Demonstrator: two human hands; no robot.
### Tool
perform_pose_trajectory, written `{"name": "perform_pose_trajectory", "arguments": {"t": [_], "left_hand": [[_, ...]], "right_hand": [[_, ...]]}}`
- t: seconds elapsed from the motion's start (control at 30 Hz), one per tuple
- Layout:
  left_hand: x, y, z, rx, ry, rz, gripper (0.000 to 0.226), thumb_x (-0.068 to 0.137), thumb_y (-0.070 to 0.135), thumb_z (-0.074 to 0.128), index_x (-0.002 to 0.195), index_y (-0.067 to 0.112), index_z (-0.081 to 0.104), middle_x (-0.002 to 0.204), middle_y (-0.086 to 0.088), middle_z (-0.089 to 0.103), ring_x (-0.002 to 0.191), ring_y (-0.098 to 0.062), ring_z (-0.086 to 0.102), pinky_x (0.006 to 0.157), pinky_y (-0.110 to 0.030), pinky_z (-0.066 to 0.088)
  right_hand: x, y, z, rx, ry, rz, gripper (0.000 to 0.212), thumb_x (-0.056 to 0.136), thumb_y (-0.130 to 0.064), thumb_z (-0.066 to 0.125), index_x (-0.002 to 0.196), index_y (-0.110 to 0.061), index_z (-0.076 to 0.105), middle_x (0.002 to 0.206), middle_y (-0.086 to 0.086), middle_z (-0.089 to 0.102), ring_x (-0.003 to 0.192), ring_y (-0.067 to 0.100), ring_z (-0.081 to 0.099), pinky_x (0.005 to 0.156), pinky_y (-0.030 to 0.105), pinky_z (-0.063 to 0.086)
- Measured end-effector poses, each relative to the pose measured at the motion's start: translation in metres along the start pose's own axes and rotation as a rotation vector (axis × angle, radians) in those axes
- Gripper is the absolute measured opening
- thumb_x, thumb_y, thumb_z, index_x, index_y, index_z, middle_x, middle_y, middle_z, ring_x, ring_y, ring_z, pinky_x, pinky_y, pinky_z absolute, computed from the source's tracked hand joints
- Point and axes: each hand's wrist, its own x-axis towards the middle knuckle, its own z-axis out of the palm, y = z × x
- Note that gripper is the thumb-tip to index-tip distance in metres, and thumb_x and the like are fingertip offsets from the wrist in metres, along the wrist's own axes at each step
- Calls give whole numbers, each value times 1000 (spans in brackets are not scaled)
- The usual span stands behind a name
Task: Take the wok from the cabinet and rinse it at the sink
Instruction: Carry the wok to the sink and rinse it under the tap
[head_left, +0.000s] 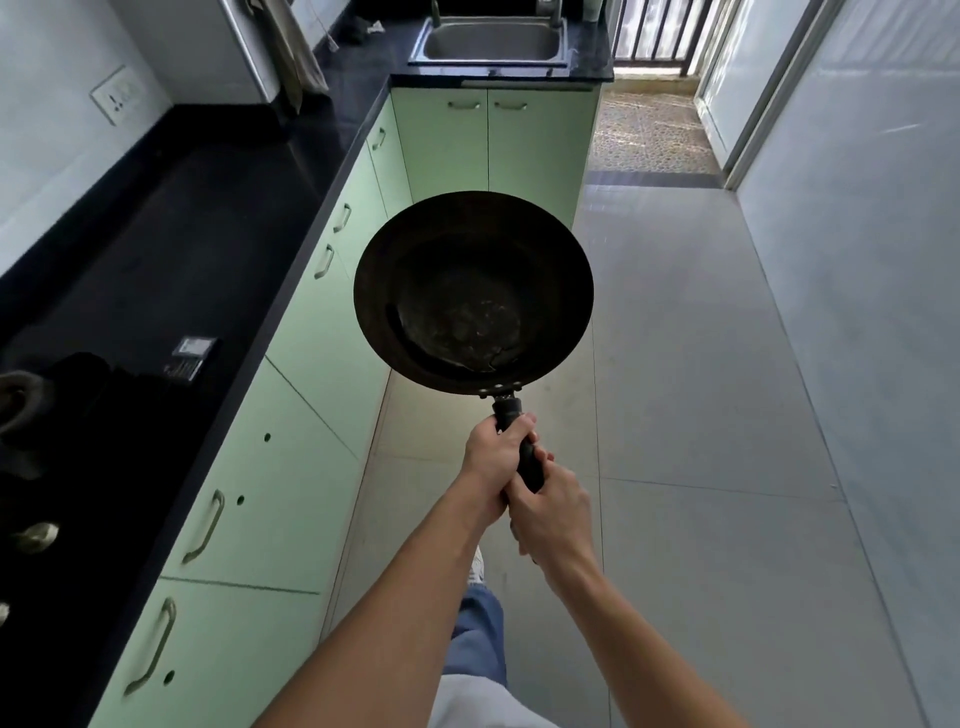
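Carrying the wok down the kitchen aisle

Running along the left side is a black countertop (171, 249) over pale green cabinets (291, 467), all with their doors shut. A grey tiled floor (701, 415) fills the aisle. At the far end sits a steel sink (491, 39), well apart from the pan. The dark wok (472, 291) is held out in mid-air above the floor, its bowl facing up and its black handle (519, 436) pointing back toward the person. The left hand (493, 457) wraps its fingers tight around the handle nearer the bowl; the right hand (550, 512) is clenched around the handle's end, just behind.
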Motion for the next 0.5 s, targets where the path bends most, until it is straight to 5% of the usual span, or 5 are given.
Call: {"name": "perform_pose_trajectory", "arguments": {"t": [0.23, 0.5], "left_hand": [[100, 89, -4, 59, -64, -5, 14, 96, 13, 60, 85, 6, 53, 66, -3, 53, 49, -14, 55, 68, -36, 56], [187, 157, 6, 80, -114, -14, 19, 97, 10, 58, 80, 8, 51, 64, -3, 50, 48, -15, 53, 64, -36, 55]], "right_hand": [[105, -70, 33, 4, 59, 25, 24, 92, -28, 57, 76, -12, 63, 59, 10, 66, 46, 25, 64, 48, 45, 57], [199, -120, 54, 30, 123, 42, 36, 75, -46, 48, 75, -13, 62, 63, 14, 69, 56, 35, 68, 54, 50, 58]]}}
